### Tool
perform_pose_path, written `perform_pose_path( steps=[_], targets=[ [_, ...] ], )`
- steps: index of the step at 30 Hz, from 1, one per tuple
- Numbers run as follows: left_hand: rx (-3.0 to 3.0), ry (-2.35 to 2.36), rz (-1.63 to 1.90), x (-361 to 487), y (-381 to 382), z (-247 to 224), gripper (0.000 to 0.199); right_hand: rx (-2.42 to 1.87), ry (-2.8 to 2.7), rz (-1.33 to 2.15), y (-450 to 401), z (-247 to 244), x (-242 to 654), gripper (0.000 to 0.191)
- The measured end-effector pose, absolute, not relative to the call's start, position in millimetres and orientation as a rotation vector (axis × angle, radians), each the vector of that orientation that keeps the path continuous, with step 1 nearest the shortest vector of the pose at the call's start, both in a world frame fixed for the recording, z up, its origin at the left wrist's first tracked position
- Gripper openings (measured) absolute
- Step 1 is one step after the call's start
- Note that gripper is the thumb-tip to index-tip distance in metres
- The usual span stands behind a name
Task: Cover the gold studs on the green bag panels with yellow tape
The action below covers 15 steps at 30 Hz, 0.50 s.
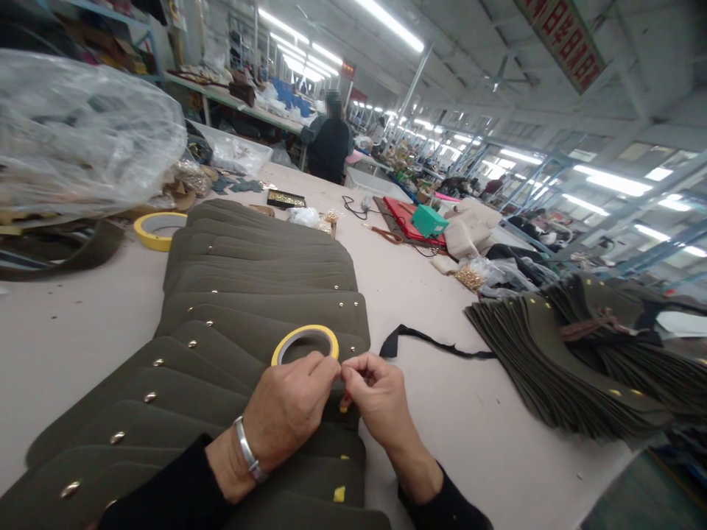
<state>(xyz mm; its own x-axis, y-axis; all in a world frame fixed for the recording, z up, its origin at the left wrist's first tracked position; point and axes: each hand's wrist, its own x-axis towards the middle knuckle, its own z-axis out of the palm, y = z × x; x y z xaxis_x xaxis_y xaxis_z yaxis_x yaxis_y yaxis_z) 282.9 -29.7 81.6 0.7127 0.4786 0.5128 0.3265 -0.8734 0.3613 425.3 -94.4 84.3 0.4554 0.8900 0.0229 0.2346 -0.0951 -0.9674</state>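
Note:
My left hand [292,397], with a silver bracelet at its wrist, is closed on a roll of yellow tape [330,335] that stands up behind the fingers. Thumb and forefinger of my right hand [378,394] are pinched together, meeting the left fingertips; what they grip is too small to make out. A small red piece with a yellow tip [345,403] shows just below the right fingers. Under both hands lies a long row of overlapping dark olive panels [265,316] with gold rivets. Small bits of yellow tape [339,494] stick to the nearer panels.
A second yellow tape roll [157,230] lies at left, beside a large clear plastic bag [82,140]. Bundled olive strips [552,353] and a black strap [436,342] lie right. Farther back are a green box [429,221] and a seated person [330,143].

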Motion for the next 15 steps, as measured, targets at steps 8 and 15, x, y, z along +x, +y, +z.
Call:
perform_pose_path(
  steps=[8, 15],
  targets=[
    [2.848, 0.797, 0.305, 290, -33, 85, 0.019, -1.668, -0.792, 0.88, -77, 68, 479, 0.033],
    [2.804, 0.771, 0.093, 292, -30, 87, 0.02, -1.839, -1.169, 0.663, -73, 64, 476, 0.021]
  ],
)
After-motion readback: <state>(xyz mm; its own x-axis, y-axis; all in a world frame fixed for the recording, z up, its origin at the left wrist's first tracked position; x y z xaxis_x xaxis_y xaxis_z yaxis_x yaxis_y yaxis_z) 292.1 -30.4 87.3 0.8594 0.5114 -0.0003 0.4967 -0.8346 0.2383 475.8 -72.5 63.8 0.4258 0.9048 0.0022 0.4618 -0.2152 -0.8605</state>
